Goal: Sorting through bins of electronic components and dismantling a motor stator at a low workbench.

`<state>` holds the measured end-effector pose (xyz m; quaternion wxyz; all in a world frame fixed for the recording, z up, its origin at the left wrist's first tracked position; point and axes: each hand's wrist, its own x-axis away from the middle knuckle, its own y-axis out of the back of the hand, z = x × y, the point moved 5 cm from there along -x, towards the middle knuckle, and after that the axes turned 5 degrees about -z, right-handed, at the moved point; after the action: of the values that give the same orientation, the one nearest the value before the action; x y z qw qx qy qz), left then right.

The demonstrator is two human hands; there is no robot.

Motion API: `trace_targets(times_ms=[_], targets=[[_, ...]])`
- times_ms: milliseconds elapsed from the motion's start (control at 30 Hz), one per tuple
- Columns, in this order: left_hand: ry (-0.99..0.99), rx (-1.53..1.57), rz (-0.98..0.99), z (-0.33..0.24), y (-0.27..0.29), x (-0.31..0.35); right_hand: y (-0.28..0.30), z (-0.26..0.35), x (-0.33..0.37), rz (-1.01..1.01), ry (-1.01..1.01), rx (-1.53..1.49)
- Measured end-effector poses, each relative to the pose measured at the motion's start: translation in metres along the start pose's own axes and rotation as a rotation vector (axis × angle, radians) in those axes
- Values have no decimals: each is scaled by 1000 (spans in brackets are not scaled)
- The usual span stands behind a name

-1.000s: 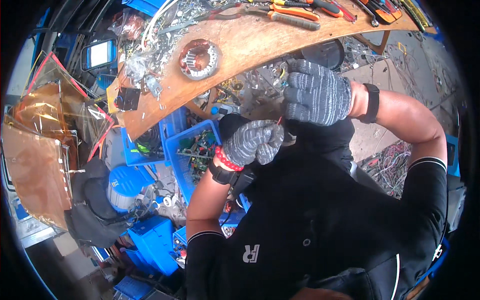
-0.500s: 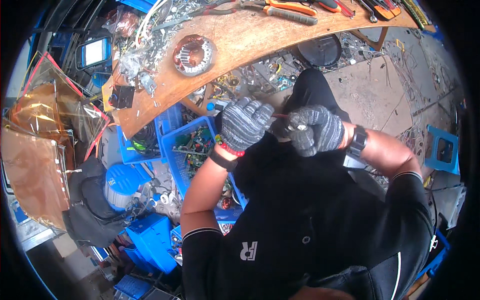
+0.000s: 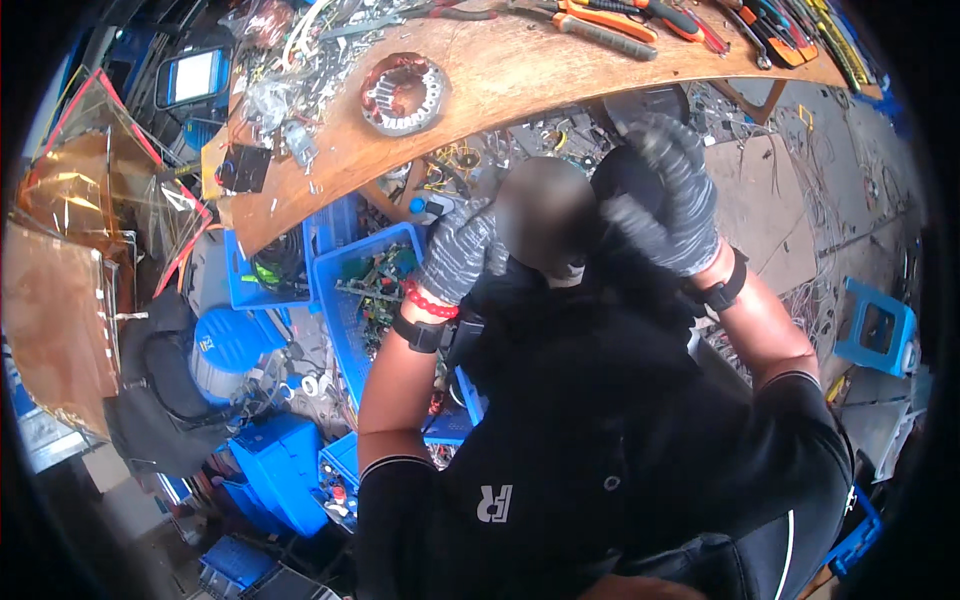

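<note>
- Head view, hands: the person's L hand (image 3: pixel 463 250), in a grey knit glove, is raised by the far end of a blue crate (image 3: pixel 338 325), fingers bent. Can't tell if it grips anything, bc its fingertips run up to a blurred patch.
- R hand (image 3: pixel 672 195), same type of glove, slightly motion-blurred: thumb & fingers spread apart, nothing visible in it, so prob. released.
- B/w the two, the blurred patch hides whatever's there; any small pc. held there can't be made out.
- Stator ring (image 3: pixel 403 118) lies on the table (image 3: pixel 500 70), apart from both hands, beyond the L one.
- Progress, judging from its state: pale teeth exposed along the near side; reddish copper remains in the middle & far side. How much copper is already out, can't tell.
- Also on the table: orange-handled pliers (image 3: pixel 605 37) set down at the far edge, unused by either hand; loose metal scraps (image 3: pixel 330 60) at the L end.
- Crate holds a heap of circuit boards (image 3: pixel 385 290), incl. green ones; whether they've been sorted or worked on isn't clear.
</note>
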<state>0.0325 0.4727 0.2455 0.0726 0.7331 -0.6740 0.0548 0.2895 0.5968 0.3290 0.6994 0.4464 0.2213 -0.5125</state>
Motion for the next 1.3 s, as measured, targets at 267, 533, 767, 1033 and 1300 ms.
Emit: trace_targets(times_ms=[267,533,767,1033,1300], targets=[[101,87,326,-5,-28,19,-24,16,-44,502,450,-24],[-682,-817,189,-40,-38,36,-36,17,-46,603,-208,-702],[-848,-1118,-158,-63,-26,31,-40,-16,-16,446,-531,-498],[-2,533,284,-25,-10,26,-22,49,-43,261,590,249],[25,602,650,-53,-51,40,-25,64,-75,399,823,100]])
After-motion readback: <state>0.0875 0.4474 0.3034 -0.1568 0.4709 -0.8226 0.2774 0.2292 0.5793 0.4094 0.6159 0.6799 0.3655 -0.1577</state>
